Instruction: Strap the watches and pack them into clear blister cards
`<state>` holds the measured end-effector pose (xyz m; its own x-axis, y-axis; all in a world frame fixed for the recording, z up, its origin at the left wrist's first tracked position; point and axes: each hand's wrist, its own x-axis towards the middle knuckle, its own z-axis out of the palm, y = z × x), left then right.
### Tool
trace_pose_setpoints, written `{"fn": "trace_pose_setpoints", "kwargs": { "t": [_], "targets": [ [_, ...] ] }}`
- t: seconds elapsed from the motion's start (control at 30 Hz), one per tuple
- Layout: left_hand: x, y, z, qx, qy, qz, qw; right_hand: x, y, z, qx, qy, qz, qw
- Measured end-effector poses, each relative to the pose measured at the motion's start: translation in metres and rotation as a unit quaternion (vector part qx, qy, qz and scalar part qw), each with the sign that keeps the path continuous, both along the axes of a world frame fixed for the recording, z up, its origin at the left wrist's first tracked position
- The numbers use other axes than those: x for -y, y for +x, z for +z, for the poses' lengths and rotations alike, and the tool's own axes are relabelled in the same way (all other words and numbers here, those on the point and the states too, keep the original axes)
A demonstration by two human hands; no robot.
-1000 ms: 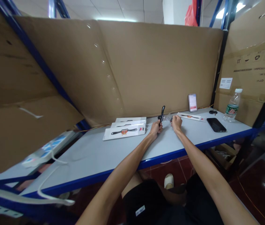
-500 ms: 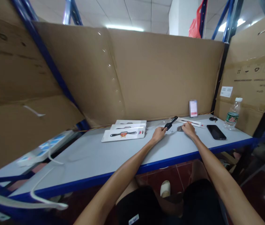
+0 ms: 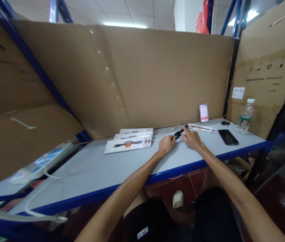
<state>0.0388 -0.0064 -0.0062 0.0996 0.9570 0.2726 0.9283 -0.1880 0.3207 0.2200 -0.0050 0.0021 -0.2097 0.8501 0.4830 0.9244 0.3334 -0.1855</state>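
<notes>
Two bare hands meet over the far part of a grey table point(image 3: 129, 168), with a black two-handled tool point(image 3: 178, 134) between them. The tool slants just above or on the tabletop, one end up and away toward the right; which of the two is unclear. The left hand point(image 3: 167, 145) has its fingers closed around the near end of the tool. The right hand point(image 3: 192, 138) reaches in from the other side, its fingertips at the far handle; whether they grip it or only touch it cannot be told. A small shiny piece point(image 3: 181, 138) shows between the hands, too small to make out.

Left of the hands, three white packs point(image 3: 146, 146) overlap, each with a dark tool pictured or packed on the front. Another white pack point(image 3: 209, 129) lies just beyond the right hand. Behind it an upright phone point(image 3: 203, 112) leans near the cardboard, and farther right lie a black phone point(image 3: 228, 137) and a standing bottle point(image 3: 244, 117).
</notes>
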Motion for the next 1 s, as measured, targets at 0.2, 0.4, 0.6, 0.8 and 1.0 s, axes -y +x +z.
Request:
{"fn": "trace_pose_setpoints", "kwargs": {
  "t": [0.2, 0.4, 0.6, 0.8, 1.0],
  "targets": [
    [-0.002, -0.005, -0.003, -0.011, 0.006, -0.034, 0.999, 0.005, -0.006, 0.004, 0.05, -0.06, 0.031, 0.996],
    [-0.002, -0.005, -0.003, -0.014, 0.006, -0.051, 0.999, 0.0, -0.001, -0.001, 0.054, -0.036, 0.05, 0.997],
    [-0.011, -0.007, -0.004, 0.068, -0.005, -0.028, 0.997, -0.007, 0.0, -0.002, 0.016, 0.01, 0.02, 1.0],
    [-0.026, -0.012, -0.004, 0.195, 0.006, 0.04, 0.98, -0.017, 0.012, 0.0, -0.053, -0.022, -0.158, 0.986],
    [-0.022, -0.017, -0.005, 0.111, 0.031, 0.044, 0.992, -0.025, 0.021, -0.008, -0.037, -0.09, -0.188, 0.977]
  ]
}}
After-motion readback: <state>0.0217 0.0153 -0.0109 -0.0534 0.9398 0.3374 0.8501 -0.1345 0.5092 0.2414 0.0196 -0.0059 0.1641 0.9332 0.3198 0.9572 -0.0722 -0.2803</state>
